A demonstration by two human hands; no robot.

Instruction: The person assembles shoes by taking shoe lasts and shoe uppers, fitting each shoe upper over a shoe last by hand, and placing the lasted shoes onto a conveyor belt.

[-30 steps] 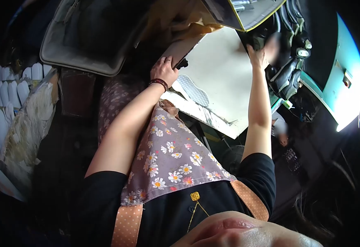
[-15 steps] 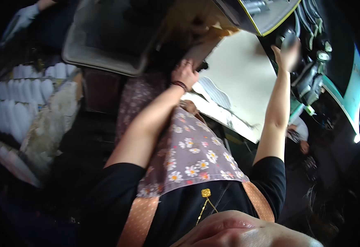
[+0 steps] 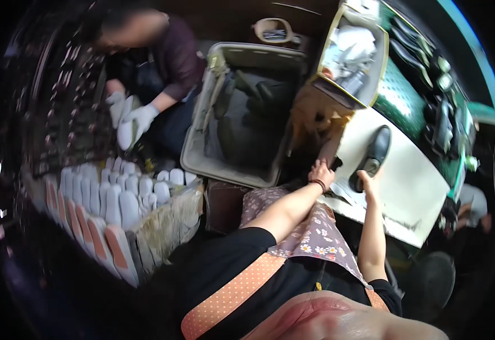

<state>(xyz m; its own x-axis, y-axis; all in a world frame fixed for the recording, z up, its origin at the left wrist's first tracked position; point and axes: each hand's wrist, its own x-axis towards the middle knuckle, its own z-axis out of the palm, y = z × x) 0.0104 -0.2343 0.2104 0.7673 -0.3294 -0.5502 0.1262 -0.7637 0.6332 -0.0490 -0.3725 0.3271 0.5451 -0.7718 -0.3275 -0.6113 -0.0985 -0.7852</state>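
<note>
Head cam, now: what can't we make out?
Head view:
- Left hand: exact grip, too small and blurred.
- Black shoe: heel end partly covered by right hand.
- Grey bin: what the dark shapes inside are, lost to shadow and blur.

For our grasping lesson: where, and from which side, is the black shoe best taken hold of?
Probably by the heel end of the black shoe, coming from the camera wearer's side, where the right grip holds it: its toe points away, so the heel end lies nearest.
</note>
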